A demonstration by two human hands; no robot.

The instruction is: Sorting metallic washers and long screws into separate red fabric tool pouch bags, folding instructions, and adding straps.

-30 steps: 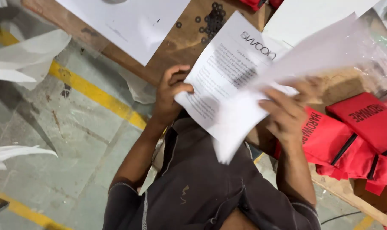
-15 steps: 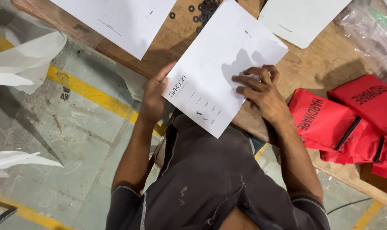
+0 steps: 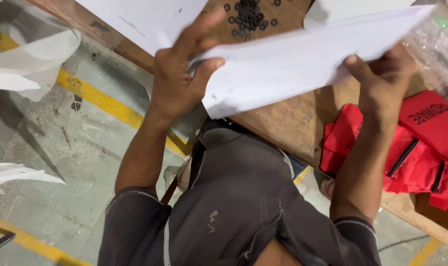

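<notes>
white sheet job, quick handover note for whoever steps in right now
Left hand: grips the near left edge of the white sheet.
Right hand: grips its right side; the sheet is lifted off the wooden table.
Nearby: small black rings piled on the table, red pouches at the right, clear bags behind them.
Done: sheet picked up in both hands.
Left: sheet not yet set down.

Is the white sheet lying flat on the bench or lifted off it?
Lifted: the left hand and right hand hold the white sheet above the wooden bench.
</notes>
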